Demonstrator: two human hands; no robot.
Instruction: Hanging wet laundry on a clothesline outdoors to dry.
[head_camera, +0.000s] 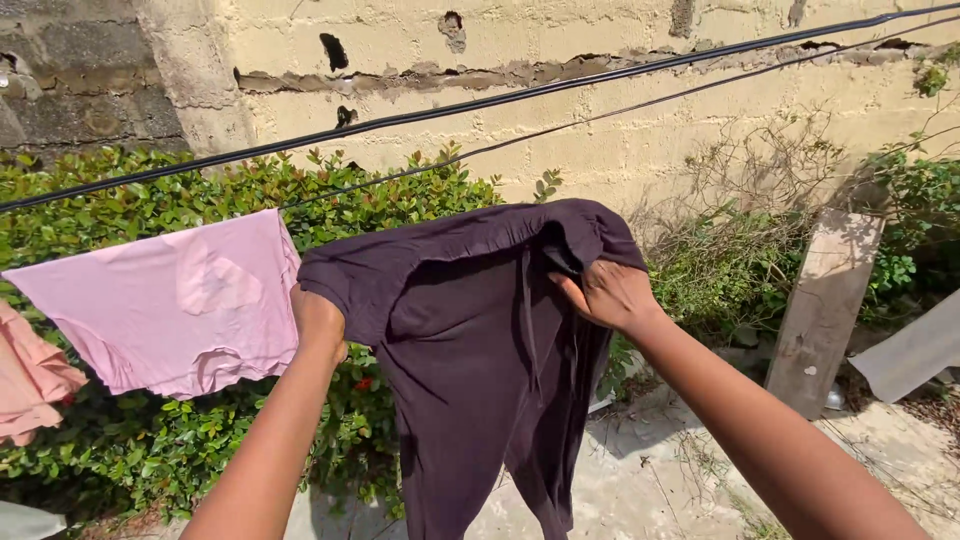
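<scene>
Two black lines are crossing the block wall; a pink garment is already hanging there. The dark purple garment is dangling below, not yet draped over. Left hand and right hand are both gripping its top edge.

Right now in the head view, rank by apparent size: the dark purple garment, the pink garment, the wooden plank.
1. Dark purple garment, though nearest the camera.
2. Pink garment.
3. Wooden plank, farther back, so its true size is unsure.
</scene>
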